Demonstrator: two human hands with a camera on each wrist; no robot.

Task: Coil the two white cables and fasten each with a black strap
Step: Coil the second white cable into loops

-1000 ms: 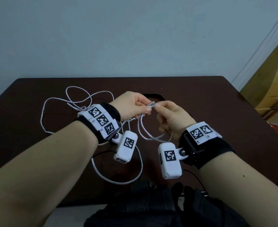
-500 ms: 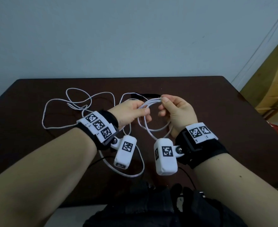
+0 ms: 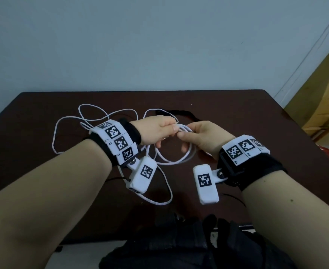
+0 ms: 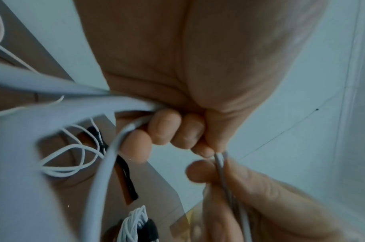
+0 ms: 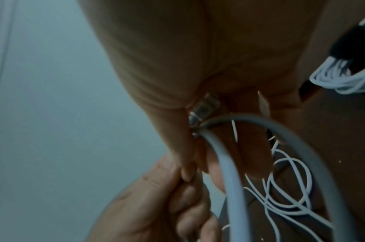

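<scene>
A white cable (image 3: 169, 162) hangs in a small coil between my hands above the dark table (image 3: 256, 121). My right hand (image 3: 183, 140) grips the coil's top, with the clear connector (image 5: 204, 106) tucked against its palm. My left hand (image 3: 171, 131) pinches the same strands beside it, fingers (image 4: 167, 129) curled round the cable (image 4: 103, 163). The rest of this cable (image 3: 72, 121) trails loose over the table's left side. A black strap (image 3: 181, 113) lies flat behind my hands. The other white cable (image 4: 136, 226), (image 5: 343, 75) lies coiled with a black strap round it.
A grey wall stands behind the table's far edge. Wooden furniture (image 3: 324, 94) is at the right, off the table. Dark clothing (image 3: 179, 239) fills the near edge below my arms.
A second ago both hands pinched the cable end with one hanging loop. Now the loops have widened into a small coil, and my hands have shifted slightly right and apart.
</scene>
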